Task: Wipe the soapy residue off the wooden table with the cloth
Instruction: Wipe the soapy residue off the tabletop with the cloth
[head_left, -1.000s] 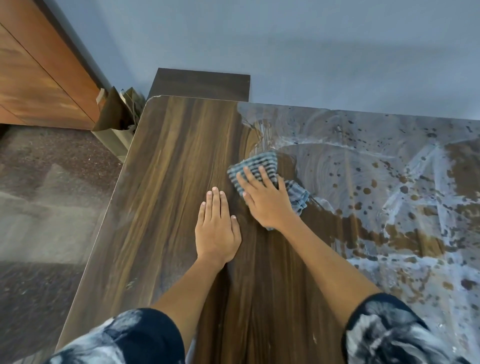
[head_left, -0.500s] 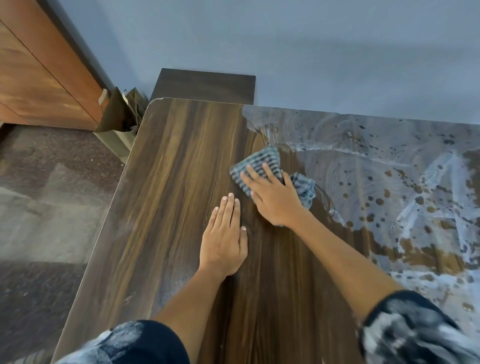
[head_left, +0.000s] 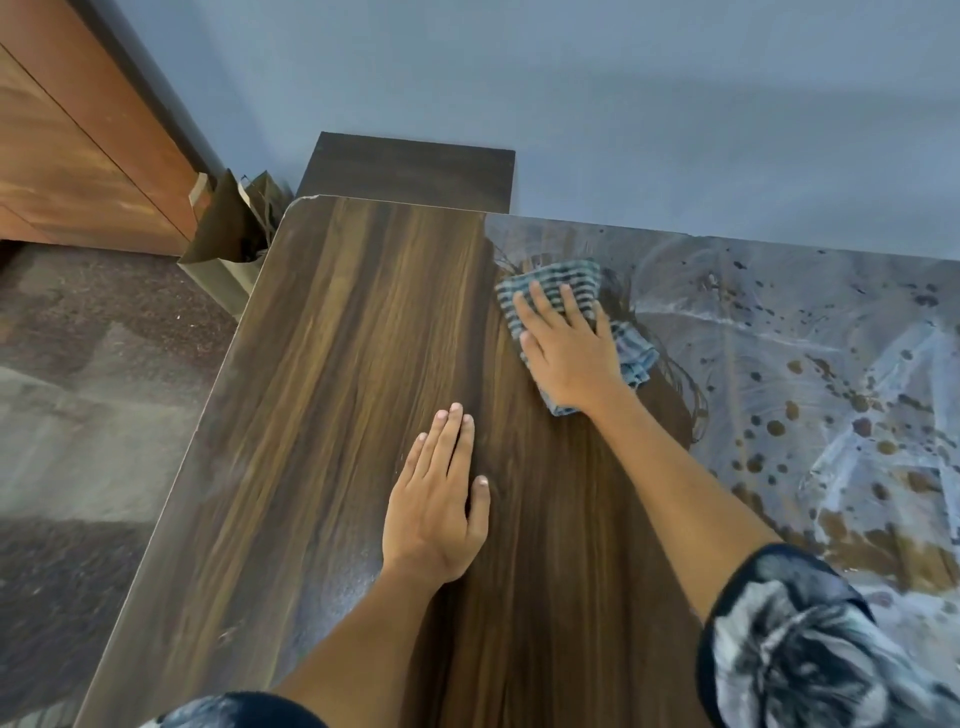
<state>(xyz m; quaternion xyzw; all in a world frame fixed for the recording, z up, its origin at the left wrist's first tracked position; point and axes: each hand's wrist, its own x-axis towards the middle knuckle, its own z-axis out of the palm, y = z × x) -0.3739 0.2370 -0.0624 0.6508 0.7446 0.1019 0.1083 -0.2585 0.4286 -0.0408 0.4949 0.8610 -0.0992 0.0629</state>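
Pressing my right hand (head_left: 569, 353) flat, fingers spread, on the checked cloth (head_left: 558, 288) near the tabletop's far edge, at the soapy film's (head_left: 779, 332) border. Left hand (head_left: 436, 499) lies open, palm down, on bare wooden table (head_left: 337, 389) toward the left edge.

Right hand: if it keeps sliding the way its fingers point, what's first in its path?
The right hand presses the cloth flat, fingers toward the far edge. Ahead lies only soapy residue on the table, then the table's far edge and, probably, the wall just behind it.

head view looks steeply down, close over the table (head_left: 337, 415).
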